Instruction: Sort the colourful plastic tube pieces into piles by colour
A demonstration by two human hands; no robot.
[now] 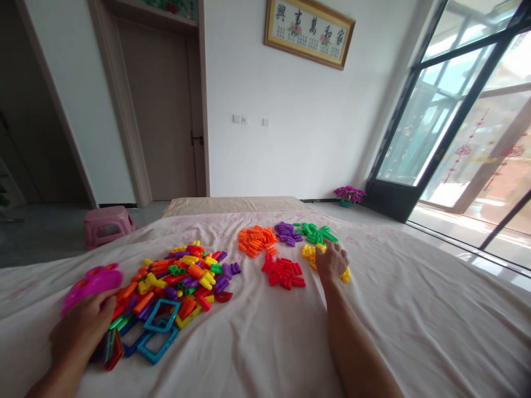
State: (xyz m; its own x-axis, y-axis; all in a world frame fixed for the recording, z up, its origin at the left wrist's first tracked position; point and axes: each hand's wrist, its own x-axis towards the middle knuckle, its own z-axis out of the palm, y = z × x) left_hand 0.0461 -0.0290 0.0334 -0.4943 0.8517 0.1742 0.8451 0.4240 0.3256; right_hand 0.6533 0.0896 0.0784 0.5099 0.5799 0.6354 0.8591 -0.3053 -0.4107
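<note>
My left hand point(83, 326) is at the left edge of a mixed heap of plastic tube-shaped building pieces point(178, 271), beside a magenta plastic piece with holes point(93, 282). Its fingers are bent and closed; what they hold, if anything, is hidden. My right hand point(332, 261) reaches over a small group of yellow building pieces point(307, 253), its fingers curled down, with a yellow piece at its thumb. Close by lie separate piles of red point(284, 272), orange point(256, 240), purple point(287, 233) and green pieces point(317, 232).
Blue magnetic frame tiles point(157, 344) lie at the heap's near side. A wrinkled pale cloth point(249, 342) covers the surface. A pink stool point(108, 225) stands to the left; potted magenta flowers point(348, 194) stand by the glass door point(418, 132).
</note>
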